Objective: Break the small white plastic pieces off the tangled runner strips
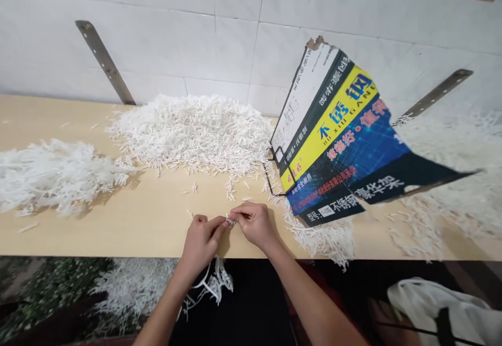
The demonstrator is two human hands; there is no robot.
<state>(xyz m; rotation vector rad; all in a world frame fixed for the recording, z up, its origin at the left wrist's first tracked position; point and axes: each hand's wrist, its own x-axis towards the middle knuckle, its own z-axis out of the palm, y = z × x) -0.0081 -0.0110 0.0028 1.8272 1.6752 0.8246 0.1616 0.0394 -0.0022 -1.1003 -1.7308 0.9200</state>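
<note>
My left hand and my right hand meet close to the table's front edge, fingertips pinched together. Between them sit small white plastic pieces, partly covered by the fingers. Below my left wrist, a cluster of white branching strands hangs past the edge; whether the left hand holds it is hidden. Just beyond the hands lie a few loose white bits. Behind these is a broad heap of short white sticks.
A printed cardboard panel stands tilted at the right, beside a black wire frame. More white pieces pile up at left and far right. Metal brackets rise against the tiled wall. Below the table are green leaves.
</note>
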